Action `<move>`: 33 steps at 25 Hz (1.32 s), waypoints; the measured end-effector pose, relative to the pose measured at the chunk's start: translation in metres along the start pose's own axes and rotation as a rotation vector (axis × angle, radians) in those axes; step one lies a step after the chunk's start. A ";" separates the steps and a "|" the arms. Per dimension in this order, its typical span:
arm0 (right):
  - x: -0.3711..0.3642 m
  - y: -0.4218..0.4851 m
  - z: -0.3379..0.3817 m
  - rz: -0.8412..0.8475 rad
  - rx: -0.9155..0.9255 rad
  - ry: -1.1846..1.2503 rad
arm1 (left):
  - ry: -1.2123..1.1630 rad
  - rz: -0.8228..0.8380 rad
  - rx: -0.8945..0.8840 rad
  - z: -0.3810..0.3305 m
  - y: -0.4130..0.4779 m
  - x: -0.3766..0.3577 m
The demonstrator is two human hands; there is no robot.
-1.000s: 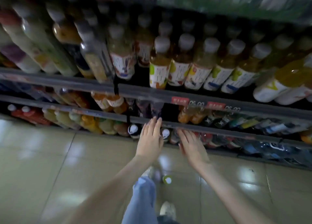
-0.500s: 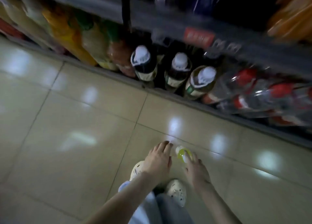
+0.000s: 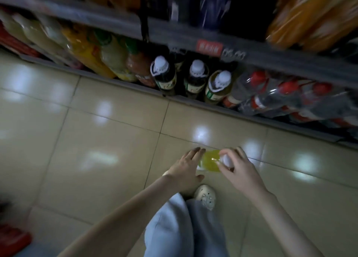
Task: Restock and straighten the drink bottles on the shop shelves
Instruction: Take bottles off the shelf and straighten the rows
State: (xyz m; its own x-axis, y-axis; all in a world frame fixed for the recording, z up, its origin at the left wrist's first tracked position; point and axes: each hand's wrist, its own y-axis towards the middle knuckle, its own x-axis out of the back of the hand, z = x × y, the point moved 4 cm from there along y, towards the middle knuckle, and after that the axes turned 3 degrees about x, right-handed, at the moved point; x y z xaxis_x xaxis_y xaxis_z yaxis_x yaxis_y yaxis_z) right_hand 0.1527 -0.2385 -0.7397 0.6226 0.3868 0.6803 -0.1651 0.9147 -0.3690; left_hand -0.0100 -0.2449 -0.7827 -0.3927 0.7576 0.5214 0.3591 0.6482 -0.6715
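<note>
A small yellow drink bottle (image 3: 210,162) with a white cap stands low over the tiled floor in front of my feet. My right hand (image 3: 238,171) closes around its cap and neck. My left hand (image 3: 187,169) lies flat against the bottle's left side, fingers together and extended. The bottom shelf (image 3: 135,87) ahead holds three dark white-capped bottles (image 3: 195,76), yellow and orange bottles (image 3: 108,57) to their left, and red-capped clear bottles (image 3: 271,94) to their right.
A shelf rail with a red price tag (image 3: 208,47) runs above the bottom row. Orange packs (image 3: 310,14) sit on the upper shelf at right. A red object (image 3: 11,241) lies at the lower left on the floor. My white shoe (image 3: 205,195) is below the bottle.
The view dropped from the upper shelves to the floor. Both hands came down from the shelf edge to the yellow bottle, and my right hand has closed on its cap.
</note>
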 end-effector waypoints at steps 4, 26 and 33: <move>0.162 -0.051 0.137 -0.189 0.098 0.349 | -0.030 -0.296 -0.147 -0.111 -0.097 0.132; 0.529 -0.153 0.413 -0.698 0.472 0.882 | -0.034 -0.810 -0.715 -0.415 -0.370 0.486; 0.567 -0.136 0.434 -0.987 0.522 0.791 | 0.156 -1.377 -1.016 -0.430 -0.367 0.558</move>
State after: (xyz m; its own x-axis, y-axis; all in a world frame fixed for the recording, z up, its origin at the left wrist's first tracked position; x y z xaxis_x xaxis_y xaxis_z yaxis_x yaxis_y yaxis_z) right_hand 0.1962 -0.0933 -0.0291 0.8864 -0.4548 -0.0863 0.4414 0.7740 0.4539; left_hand 0.0026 -0.0270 -0.0190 -0.7906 -0.3963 0.4667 0.2286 0.5160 0.8255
